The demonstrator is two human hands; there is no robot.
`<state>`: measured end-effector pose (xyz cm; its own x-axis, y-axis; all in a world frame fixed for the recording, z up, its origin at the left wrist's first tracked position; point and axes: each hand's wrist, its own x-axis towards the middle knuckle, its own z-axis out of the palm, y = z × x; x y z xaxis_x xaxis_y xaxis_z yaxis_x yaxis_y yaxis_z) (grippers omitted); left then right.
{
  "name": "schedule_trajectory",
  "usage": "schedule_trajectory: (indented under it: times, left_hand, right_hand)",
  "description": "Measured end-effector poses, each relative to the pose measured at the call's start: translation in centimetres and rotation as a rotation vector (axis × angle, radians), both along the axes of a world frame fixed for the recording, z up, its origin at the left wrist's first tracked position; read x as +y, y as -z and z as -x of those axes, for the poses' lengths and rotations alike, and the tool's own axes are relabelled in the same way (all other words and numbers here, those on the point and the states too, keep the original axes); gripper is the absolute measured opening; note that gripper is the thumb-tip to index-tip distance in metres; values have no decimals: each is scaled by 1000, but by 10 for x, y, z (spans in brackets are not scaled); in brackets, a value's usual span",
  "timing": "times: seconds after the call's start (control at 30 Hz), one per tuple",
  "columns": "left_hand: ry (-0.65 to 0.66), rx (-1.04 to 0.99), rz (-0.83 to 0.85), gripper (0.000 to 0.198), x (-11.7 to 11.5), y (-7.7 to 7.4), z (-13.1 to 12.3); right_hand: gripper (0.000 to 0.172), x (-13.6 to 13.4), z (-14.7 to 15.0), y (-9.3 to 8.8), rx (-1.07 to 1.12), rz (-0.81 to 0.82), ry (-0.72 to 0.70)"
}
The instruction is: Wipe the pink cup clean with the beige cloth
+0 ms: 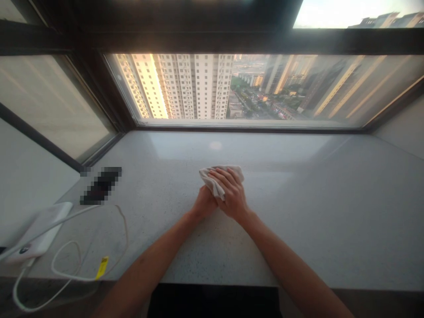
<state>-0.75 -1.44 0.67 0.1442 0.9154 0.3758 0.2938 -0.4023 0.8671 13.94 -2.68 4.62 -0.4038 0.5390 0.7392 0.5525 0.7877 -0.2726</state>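
A crumpled white cloth (213,185) is bunched up near the middle of the pale speckled windowsill (318,212). My right hand (232,192) lies over the cloth, its fingers stretched forward and gripping part of it. Close against it on the left, my left hand (205,203) is tucked partly under the cloth. The left fingers are covered by the cloth and the right hand, so their grip does not show. Both forearms reach in from the lower edge of the view.
At the left lie a white power bank (46,227), a looped white cable (54,265) with a yellow tag (102,267), and a pixelated dark object (101,185). A dark window frame (248,129) bounds the sill at the back, with tall buildings (205,86) outside.
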Motion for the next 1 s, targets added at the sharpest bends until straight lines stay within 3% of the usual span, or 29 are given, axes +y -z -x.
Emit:
schedule_trajectory:
  times: [0.1, 0.2, 0.3, 0.37, 0.43, 0.57, 0.67, 0.77, 0.87, 0.93, 1.0]
  left_hand:
    - [41, 42, 25, 45, -1, -6, 1]
    - [51, 48, -11, 63, -4, -14, 1]
    - [71, 47, -3, 67, -6, -20, 1]
    - [77, 41, -1, 69, -7, -20, 1]
    - [84, 39, -6, 70, -6, -16, 2]
    - [95, 49, -8, 48, -1, -2, 5]
    - [89, 52, 0, 33, 1, 4, 7]
    - [65, 76, 10, 43, -1, -2, 4]
    - [61, 87, -7, 61, -5, -12, 1]
    - [76, 77, -29, 67, -7, -17, -1]
    - [88, 74, -37, 68, -8, -18, -1]
  right_hand:
    - [48, 19, -17, 10, 279, 194, 135]
    - [57, 38, -35, 24, 641, 556, 289]
    - [60, 47, -45, 33, 785, 767, 297]
    - [59, 44, -43, 32, 785, 759, 274]
    - [57, 33, -36, 25, 728, 636, 266]
    - [45, 7, -14, 5, 284, 188, 100]
    - [50, 1, -5, 0, 78, 44, 33]
    - [47, 14, -13, 7, 258, 188, 124]
    - [59, 37, -33, 22, 586, 559, 264]
    - [62, 48, -44, 29, 693, 754, 299]
    - [60, 50, -48, 32, 745, 798, 277]
